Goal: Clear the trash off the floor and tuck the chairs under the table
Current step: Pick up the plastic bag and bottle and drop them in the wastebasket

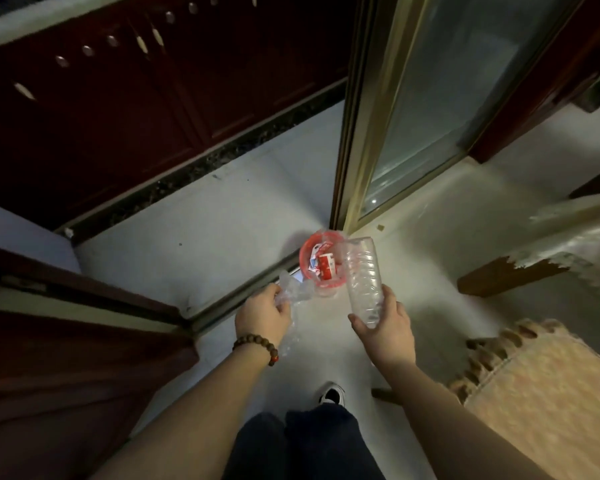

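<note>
My right hand grips the lower end of a clear plastic bottle, which points up and away over a small red bin. The bin stands on the pale floor by the foot of a sliding glass door and holds red and white wrappers. My left hand, with a bead bracelet at the wrist, holds a crumpled piece of clear plastic just left of the bin. The plastic trails down past the wrist.
Dark red cabinets run along the back left. The gold-framed glass door stands upper right. A dark wooden door is at my left. A chair with a fringed beige cushion sits at lower right, a wooden table leg beyond it.
</note>
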Demonstrator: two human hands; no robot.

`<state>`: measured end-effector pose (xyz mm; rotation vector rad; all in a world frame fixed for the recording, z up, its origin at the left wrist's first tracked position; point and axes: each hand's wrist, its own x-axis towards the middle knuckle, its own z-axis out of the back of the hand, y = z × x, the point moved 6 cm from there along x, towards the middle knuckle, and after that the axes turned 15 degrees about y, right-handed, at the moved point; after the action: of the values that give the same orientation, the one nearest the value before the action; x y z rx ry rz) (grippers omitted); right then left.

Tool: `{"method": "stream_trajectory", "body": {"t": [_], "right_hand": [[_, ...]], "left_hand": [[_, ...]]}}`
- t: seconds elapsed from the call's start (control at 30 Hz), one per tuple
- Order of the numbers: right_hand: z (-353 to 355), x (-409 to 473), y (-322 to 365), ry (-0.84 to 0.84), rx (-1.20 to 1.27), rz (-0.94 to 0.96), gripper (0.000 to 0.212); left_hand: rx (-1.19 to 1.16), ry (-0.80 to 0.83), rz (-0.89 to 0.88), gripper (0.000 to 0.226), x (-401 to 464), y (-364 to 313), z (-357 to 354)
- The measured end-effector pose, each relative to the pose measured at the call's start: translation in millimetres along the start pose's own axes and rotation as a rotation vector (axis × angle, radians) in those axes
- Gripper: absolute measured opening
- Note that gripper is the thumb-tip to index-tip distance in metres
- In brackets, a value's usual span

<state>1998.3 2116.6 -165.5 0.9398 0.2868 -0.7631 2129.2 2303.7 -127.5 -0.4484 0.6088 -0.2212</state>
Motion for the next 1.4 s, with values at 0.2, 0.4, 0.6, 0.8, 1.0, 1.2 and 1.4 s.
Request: {"method": "stream_trajectory", "body": {"t": [0.2,0.4,0.6,0.8,1.0,1.2,1.4], "right_hand": [[1,74,-23,-0.090,0.165,-0.149,0.079],[-29,150,-70,-0.195,0.314,-0.304,0.082],[-84,223,-119,-0.267,0.418,-0.411,0.083],[-146,290,-147,-0.258,0.449,-0.439,0.078],[-179,332,-157,-0.197,0.381,-0.437,0.083],[-184,361,-123,-0.112,0.213,-0.307,0.086],[-213,410,-106,0.023,0.028,-0.308,0.076]], "left_hand": [[0.094,0.195,-0.043,0.017,116,-18,-25],[0.124,0.350,-0.084,0.013,260,-17,-93],[0.180,0.458,-0.120,0.017,385,-7,-180],[0.267,0.500,-0.122,0.035,478,18,-258],[0.253,0.629,-0.144,0.113,502,48,-287],[0.172,0.517,-0.271,0.081,475,53,-238],[0.117,0.487,-0.204,0.072,462,98,-215]]}}
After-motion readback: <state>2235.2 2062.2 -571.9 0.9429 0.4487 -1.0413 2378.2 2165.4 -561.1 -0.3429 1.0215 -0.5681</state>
